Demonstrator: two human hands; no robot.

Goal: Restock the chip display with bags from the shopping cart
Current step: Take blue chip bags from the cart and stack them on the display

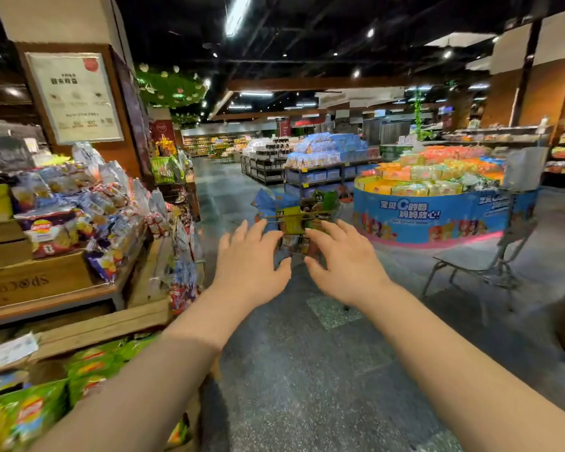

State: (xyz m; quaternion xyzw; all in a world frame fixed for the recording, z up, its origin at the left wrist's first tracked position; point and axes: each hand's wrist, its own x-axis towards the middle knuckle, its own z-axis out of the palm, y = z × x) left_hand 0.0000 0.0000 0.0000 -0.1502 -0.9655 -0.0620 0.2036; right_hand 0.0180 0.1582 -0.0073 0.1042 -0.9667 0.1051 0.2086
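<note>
A small shopping cart [299, 220] stands in the aisle ahead, filled with blue, green and yellow chip bags [291, 203]. Both my arms stretch out toward it. My left hand [252, 259] and my right hand [346, 262] hover side by side in front of the cart with fingers spread and straight, holding nothing. Whether the fingertips touch the cart is unclear because of blur. The chip display [79, 216] rises at my left, with mixed bags on wooden tiers and green chip bags [92, 367] on its low shelf.
A round blue promotional stand [437, 213] piled with colourful packs sits ahead on the right. An empty metal trolley [490, 256] stands before it. Dark shelving [313, 171] with blue packs lies further back. Grey speckled floor [307, 386] stretches between me and the cart.
</note>
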